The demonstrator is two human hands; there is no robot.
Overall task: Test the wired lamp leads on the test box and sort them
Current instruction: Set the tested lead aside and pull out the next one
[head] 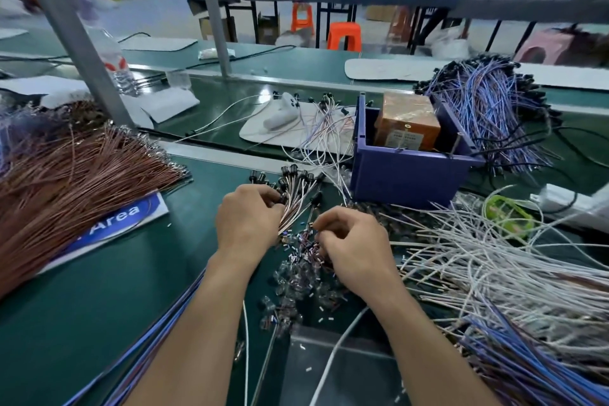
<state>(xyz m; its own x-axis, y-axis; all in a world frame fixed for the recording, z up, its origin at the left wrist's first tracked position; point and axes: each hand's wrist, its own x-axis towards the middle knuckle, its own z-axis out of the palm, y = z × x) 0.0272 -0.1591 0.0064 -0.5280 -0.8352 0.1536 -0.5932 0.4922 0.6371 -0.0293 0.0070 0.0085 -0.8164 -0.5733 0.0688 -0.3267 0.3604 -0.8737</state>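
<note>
My left hand [245,221] grips a bundle of lamp leads [296,194], fingers curled round the wires, the black lamp heads fanning out beyond my knuckles; my right hand [354,247] sits just beside it, fingers curled down at the bare lead ends, though I cannot tell whether they pinch one; under and below both hands lies a scatter of small loose parts [296,270]; the only open stretch of green mat [99,290] is to the left of my left forearm, bounded further left by a spread of copper-coloured wires [66,181] lying over a blue sign [115,221]; to the right of my right hand a heap of white wires [494,260] crowds close, with blue and purple wires [527,362] nearer my elbow; beyond my hands a pale raised strip [211,148] edges the mat; ahead and to the right stands a blue bin [405,175], holding an orange-brown box [407,122]; a clear tray [346,366] lies between my forearms, a white cable running over it.
</note>
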